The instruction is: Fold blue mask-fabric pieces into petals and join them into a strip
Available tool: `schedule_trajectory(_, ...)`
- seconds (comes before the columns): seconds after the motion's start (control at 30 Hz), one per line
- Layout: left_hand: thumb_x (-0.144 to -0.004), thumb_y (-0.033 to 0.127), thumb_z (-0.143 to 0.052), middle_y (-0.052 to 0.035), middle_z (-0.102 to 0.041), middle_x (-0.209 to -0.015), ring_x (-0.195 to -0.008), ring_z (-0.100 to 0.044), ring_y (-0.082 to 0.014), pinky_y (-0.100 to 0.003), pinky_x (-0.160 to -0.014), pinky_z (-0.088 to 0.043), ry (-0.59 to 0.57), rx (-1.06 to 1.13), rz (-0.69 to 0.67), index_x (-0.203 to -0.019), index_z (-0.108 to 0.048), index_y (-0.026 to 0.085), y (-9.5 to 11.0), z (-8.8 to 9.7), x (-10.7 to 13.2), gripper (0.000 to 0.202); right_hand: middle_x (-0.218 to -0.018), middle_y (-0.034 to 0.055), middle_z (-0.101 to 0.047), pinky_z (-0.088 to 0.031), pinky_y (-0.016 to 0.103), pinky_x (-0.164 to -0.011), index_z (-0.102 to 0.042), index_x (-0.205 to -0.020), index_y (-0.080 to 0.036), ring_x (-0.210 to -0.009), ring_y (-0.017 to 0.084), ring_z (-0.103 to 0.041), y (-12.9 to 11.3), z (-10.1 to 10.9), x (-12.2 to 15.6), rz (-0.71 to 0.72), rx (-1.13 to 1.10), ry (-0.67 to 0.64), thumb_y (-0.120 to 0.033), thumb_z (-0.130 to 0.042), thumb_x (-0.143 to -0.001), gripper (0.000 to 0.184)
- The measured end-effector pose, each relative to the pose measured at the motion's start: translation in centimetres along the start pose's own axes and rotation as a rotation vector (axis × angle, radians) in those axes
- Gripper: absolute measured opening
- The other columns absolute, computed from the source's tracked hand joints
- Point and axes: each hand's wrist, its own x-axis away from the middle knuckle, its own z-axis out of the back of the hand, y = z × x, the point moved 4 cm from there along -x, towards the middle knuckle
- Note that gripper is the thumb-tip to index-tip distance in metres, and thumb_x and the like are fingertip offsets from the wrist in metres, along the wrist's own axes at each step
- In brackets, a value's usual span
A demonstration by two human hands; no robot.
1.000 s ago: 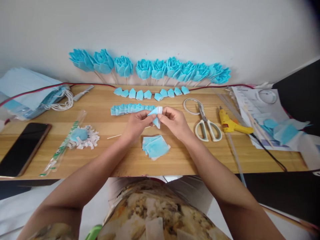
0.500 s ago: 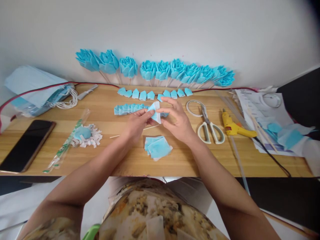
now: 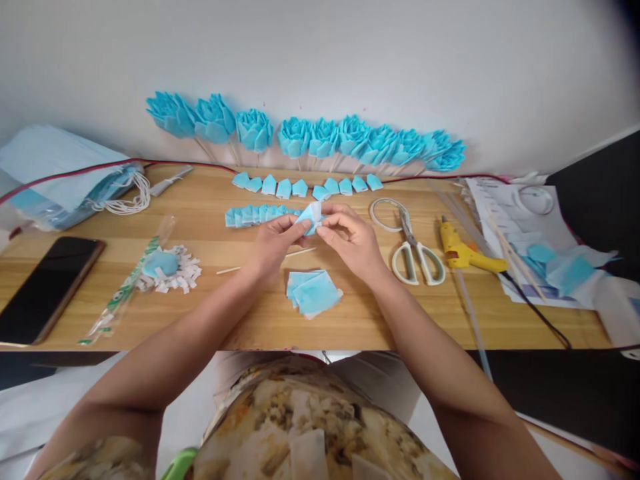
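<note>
My left hand (image 3: pixel 273 245) and my right hand (image 3: pixel 350 241) meet above the middle of the wooden table (image 3: pixel 250 320), both pinching one small blue and white folded piece (image 3: pixel 311 217). Just below them lies a small stack of blue squares (image 3: pixel 313 292). A thin wooden stick (image 3: pixel 235 268) rests under my left wrist. Behind my hands runs a row of folded blue petals (image 3: pixel 257 215), and a second, spaced row of folded blue petals (image 3: pixel 300 186) lies farther back.
Several blue paper flowers on sticks (image 3: pixel 310 137) lean against the wall. Scissors (image 3: pixel 415 253), a tape ring (image 3: pixel 385 212) and a yellow glue gun (image 3: pixel 463 250) lie right. A phone (image 3: pixel 47 287), a plastic sleeve (image 3: pixel 127 283), shredded white scraps (image 3: pixel 167 270) and bagged masks (image 3: pixel 65 183) lie left.
My right fingers, spread over the piece half a second ago, have closed into a pinch on it. The piece is folded smaller and held a little lower.
</note>
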Motion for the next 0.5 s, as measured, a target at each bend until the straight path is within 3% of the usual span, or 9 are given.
schedule_trajectory(0.2, -0.072, 0.043, -0.081, 0.002, -0.063, -0.062, -0.061, -0.055, -0.0101, -0.026, -0.068, -0.044, -0.009, -0.009, 0.003, -0.067, -0.067, 0.017, 0.0, 0.0, 0.1, 0.03, -0.101, 0.003, -0.07, -0.053, 0.033, -0.083, -0.063, -0.083, -0.022, -0.092, 0.017, -0.066, 1.1, -0.4, 0.1, -0.161, -0.153, 0.016, -0.035, -0.071, -0.083, 0.015)
schedule_trajectory(0.37, -0.074, 0.042, -0.08, 0.0013, -0.064, -0.062, -0.062, -0.055, -0.0102, -0.026, -0.068, -0.045, -0.017, -0.029, 0.001, -0.067, -0.067, 0.017, -0.2, 0.1, 0.0, 0.029, -0.091, 0.0004, -0.069, -0.051, 0.03, -0.078, -0.064, -0.106, -0.024, -0.087, 0.016, -0.065, 1.7, -0.7, 0.1, -0.251, -0.238, -0.006, -0.035, -0.071, -0.08, 0.029)
schedule_trajectory(0.5, -0.073, 0.042, -0.08, 0.0008, -0.064, -0.062, -0.062, -0.055, -0.0103, -0.026, -0.068, -0.045, -0.02, -0.042, 0.013, -0.068, -0.069, 0.017, -0.1, 0.0, 0.0, 0.028, -0.076, -0.0023, -0.06, -0.045, 0.027, -0.068, -0.062, -0.079, -0.021, -0.072, 0.012, -0.055, 1.3, -0.7, 0.1, -0.245, -0.21, -0.028, -0.036, -0.069, -0.081, 0.017)
